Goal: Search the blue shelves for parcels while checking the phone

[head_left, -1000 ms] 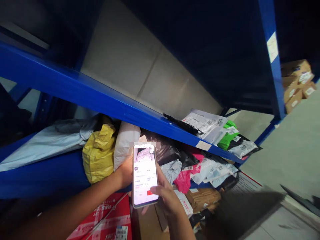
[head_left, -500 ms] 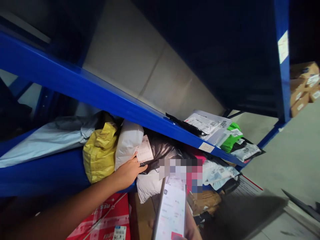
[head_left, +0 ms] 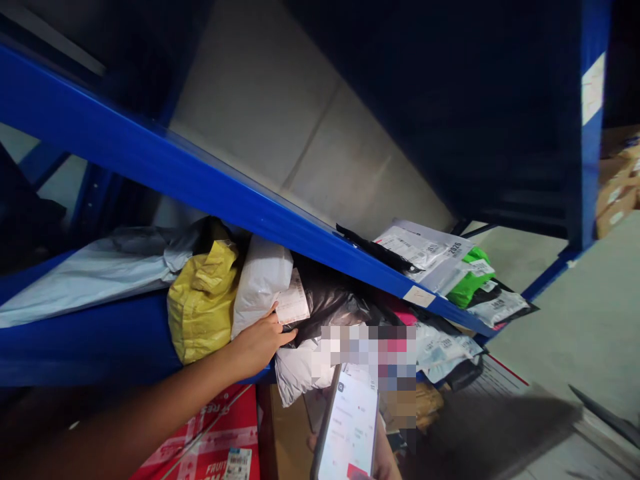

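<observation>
My left hand (head_left: 263, 341) reaches in from the lower left, its fingertips at the edge of a white label (head_left: 293, 300) on a parcel between a white bag (head_left: 263, 283) and a black bag (head_left: 333, 303). Whether the fingers grip it is hard to tell. My right hand (head_left: 386, 450), low in the middle, is wrapped round a phone (head_left: 349, 423) with its lit screen facing up. A crumpled yellow bag (head_left: 203, 300) lies left of the white bag. Under my left hand a pale parcel (head_left: 299, 370) hangs over the shelf edge. Blurred squares hide the area above the phone.
A blue shelf beam (head_left: 200, 190) crosses diagonally above my left hand. Labelled parcels, one in a green bag (head_left: 470, 280), lie on the upper shelf at the right. Below stands a red box (head_left: 225, 433). A long pale-blue parcel (head_left: 100, 270) lies at the left.
The view has shifted slightly, with the right-hand shelf post and parcels further right. My left hand stays at the label, and the phone sits slightly lower and further right in view.
</observation>
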Tool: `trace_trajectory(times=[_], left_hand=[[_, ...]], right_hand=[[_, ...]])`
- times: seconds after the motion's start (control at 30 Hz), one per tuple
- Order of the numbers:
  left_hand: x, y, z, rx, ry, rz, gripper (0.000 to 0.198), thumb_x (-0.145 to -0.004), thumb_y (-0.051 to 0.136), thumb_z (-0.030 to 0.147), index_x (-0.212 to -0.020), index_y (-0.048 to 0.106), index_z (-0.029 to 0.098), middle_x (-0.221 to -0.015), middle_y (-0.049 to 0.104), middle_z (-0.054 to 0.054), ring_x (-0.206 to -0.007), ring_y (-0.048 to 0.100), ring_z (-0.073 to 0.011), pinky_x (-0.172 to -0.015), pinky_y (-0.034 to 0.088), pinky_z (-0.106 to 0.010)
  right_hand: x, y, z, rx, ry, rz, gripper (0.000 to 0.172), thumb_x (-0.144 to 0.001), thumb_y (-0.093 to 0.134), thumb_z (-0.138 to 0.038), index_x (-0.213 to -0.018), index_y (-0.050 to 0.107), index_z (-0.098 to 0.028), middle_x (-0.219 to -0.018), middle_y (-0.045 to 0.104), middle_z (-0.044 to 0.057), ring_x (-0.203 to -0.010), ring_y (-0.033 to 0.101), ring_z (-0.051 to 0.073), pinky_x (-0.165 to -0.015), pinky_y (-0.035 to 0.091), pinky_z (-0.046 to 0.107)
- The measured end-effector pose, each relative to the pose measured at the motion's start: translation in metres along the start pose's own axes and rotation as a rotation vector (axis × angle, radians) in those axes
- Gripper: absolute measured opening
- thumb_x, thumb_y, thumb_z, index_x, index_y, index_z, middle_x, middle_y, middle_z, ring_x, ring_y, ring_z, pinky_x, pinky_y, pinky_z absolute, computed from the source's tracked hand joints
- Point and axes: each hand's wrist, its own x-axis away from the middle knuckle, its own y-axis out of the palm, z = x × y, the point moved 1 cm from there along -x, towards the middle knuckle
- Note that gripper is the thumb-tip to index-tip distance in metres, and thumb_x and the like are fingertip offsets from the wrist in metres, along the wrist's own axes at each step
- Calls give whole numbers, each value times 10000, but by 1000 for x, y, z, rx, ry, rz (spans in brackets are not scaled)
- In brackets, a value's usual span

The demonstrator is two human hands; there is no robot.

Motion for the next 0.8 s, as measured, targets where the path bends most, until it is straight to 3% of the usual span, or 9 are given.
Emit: trace_trajectory(times=[0.13,0.2,0.33,0.47,0.53,0.6,0.67,0.73,0.8], left_hand=[[0,-7,3,56,-12,-60,424,-842,464,81,-1238,570,188,-875,673,-56,-948,594,-220,-1129,241,-527],[0,-16,5,143,-15,-75,417,-849,454,83,-1240,568,171,-893,671,-61,-967,584,-215,-1138,206,-533],[-2,-37,5,426,-6,-55,403,-893,416,126,-1257,551,234,-975,657,-32,-1012,559,-162,-1161,116,-526],[-5,-45,6,529,-25,-141,408,-876,479,149,-1256,543,282,-1054,651,-16,-1028,570,-145,-1161,137,-525],[-1,-45,11,391,-20,-103,394,-871,472,144,-1246,550,235,-1050,658,-44,-1007,584,-167,-1090,331,-461],[9,-45,19,145,87,98,349,-878,454,143,-1200,567,215,-933,666,-47,-910,598,-176,-861,497,-343],[21,-48,27,-101,140,504,374,-870,501,157,-1227,523,266,-855,630,-30,-830,577,-172,-720,497,-295],[27,-52,29,-199,-92,890,567,-837,590,226,-1356,365,277,-1008,585,-74,-948,552,-209,-810,490,-353],[18,-54,24,-166,-471,967,775,-816,616,328,-1432,180,150,-1225,470,-195,-1144,469,-305,-920,459,-456]], right_hand=[[-15,2,19,-77,51,-54,798,-453,687,-708,-1113,643,-262,-829,730,155,-670,677,382,-528,520,527],[-20,12,28,-148,36,-57,829,-461,649,-752,-1106,652,-232,-968,715,181,-796,679,388,-501,525,473],[-33,36,35,-313,-113,25,715,-546,757,-506,-1208,554,-330,-1252,614,89,-999,637,333,-570,547,372],[-67,57,26,-296,-150,48,692,-545,780,-410,-1177,563,-227,-903,731,66,-810,673,302,-627,558,420],[-89,65,20,-283,-170,26,592,-535,791,-392,-1063,612,-191,-779,728,35,-704,669,273,-576,549,387],[-107,70,16,-290,-185,-5,436,-597,764,-392,-955,633,-179,-724,714,14,-640,656,226,-517,521,326],[-118,72,15,-285,-192,-30,344,-648,735,-397,-893,635,-177,-709,705,7,-620,648,193,-475,490,278],[-122,71,17,-268,-190,-32,350,-644,738,-424,-873,628,-182,-722,709,4,-626,654,184,-459,484,261],[-119,68,21,-235,-191,-23,403,-614,755,-460,-887,618,-197,-753,719,7,-660,669,198,-453,494,262]])
